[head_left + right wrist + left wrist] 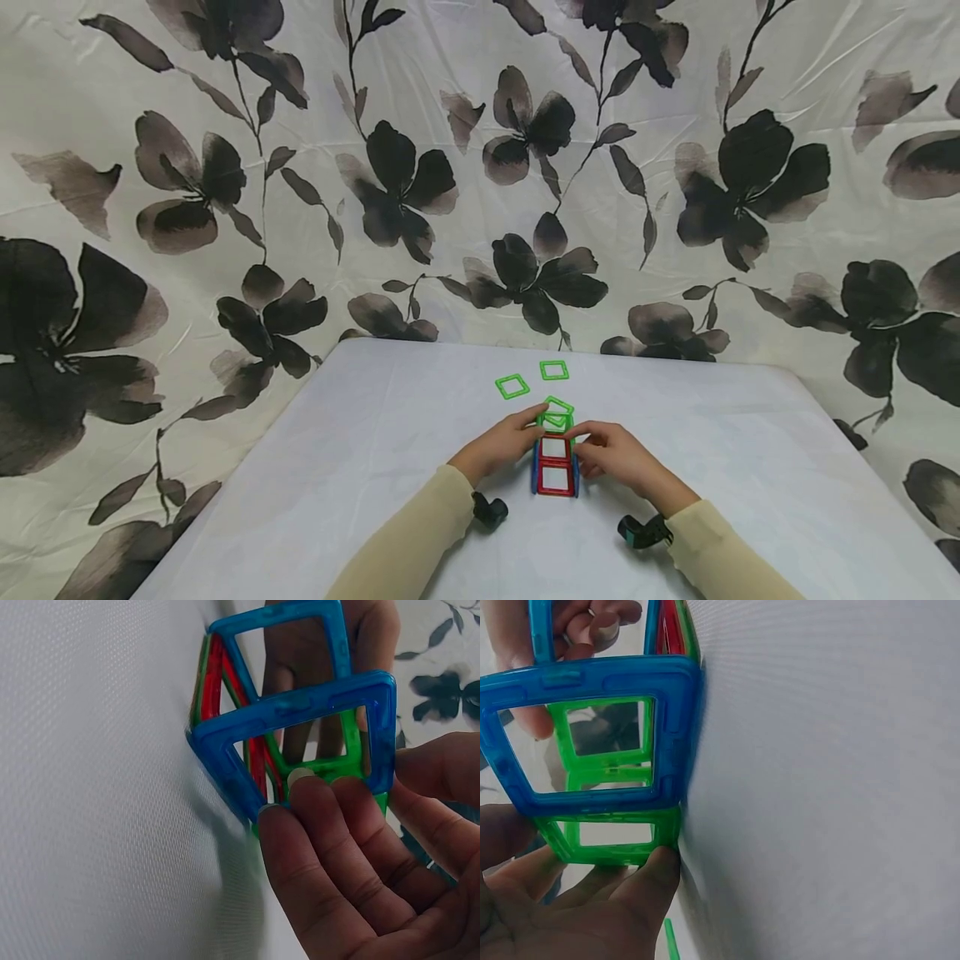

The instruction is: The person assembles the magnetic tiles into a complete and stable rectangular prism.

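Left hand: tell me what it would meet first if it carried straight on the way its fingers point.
Probably nothing new: the left hand already touches the tile structure, its fingers on a green tile.

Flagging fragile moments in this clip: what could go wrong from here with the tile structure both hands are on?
The tile structure stands on thin frame edges; a push from the left hand or right hand might fold it. The green tile under the left fingertips looks half seated and may pop off. The loose green squares nearby could get knocked if it collapses.
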Available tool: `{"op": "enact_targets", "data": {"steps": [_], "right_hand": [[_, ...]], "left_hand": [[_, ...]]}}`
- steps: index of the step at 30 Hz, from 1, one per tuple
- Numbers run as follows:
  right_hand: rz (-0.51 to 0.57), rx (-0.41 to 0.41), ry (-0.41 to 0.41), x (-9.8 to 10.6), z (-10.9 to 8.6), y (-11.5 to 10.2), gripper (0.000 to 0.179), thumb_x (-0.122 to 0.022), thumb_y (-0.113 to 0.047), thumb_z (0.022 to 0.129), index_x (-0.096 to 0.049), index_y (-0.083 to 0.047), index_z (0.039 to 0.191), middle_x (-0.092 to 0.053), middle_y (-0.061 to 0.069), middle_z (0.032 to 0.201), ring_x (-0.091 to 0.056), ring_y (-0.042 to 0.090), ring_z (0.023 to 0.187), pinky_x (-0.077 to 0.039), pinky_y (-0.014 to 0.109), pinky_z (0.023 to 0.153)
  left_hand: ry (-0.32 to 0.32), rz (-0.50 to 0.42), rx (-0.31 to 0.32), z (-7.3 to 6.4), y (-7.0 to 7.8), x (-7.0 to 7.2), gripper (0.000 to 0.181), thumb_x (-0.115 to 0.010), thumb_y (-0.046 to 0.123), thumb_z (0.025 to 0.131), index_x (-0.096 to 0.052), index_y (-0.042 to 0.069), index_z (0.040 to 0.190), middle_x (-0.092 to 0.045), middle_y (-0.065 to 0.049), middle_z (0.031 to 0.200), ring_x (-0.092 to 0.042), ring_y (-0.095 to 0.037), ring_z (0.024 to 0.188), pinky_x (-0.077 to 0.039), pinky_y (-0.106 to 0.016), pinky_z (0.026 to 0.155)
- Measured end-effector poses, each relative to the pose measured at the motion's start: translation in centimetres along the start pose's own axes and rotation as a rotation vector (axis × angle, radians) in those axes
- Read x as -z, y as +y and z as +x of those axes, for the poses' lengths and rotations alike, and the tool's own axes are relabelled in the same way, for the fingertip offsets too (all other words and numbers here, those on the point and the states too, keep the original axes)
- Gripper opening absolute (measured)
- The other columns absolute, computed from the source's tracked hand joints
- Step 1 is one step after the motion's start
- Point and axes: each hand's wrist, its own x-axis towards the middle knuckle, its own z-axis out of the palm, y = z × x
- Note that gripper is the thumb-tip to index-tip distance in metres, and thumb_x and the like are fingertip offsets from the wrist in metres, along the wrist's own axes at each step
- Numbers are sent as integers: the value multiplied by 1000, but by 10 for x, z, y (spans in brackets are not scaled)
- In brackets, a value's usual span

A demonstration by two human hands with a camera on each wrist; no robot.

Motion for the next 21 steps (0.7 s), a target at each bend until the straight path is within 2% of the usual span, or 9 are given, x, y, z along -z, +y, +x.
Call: {"op": "enact_targets", "data": {"steps": [5, 9, 15, 21], "right_hand": [[1, 24, -33, 3, 1, 2, 29, -56, -18, 97, -62, -9, 124, -65, 11, 95, -66, 21, 76, -58, 36, 68], [-21, 43, -28, 7, 0, 1, 29, -56, -19, 97, -62, -9, 124, -64, 12, 96, -64, 22, 74, -57, 37, 68], [-101, 23, 102, 16, 4, -5, 27, -58, -21, 96, -65, -10, 121, -66, 14, 97, -61, 19, 72, -56, 36, 69], [-320, 45, 238, 24, 11, -4, 19, -60, -21, 95, -69, -18, 111, -69, 3, 108, -61, 19, 96, -53, 38, 80]], "left_hand": [[1, 3, -9, 1, 1, -2, 50, -49, 28, 101, -38, 32, 149, -36, -2, 156, -29, -26, 146, -23, -58, 117], [-7, 0, -2, 0, 5, -5, 49, -48, 28, 101, -39, 33, 149, -35, 2, 157, -32, -24, 145, -25, -55, 117], [-11, 27, 12, 0, 13, -11, 47, -47, 29, 101, -41, 38, 146, -35, 3, 156, -32, -23, 144, -27, -55, 116], [-30, 29, 18, 7, 15, -18, 45, -47, 29, 101, -43, 41, 144, -38, 3, 154, -28, -23, 146, -25, -57, 116]]}}
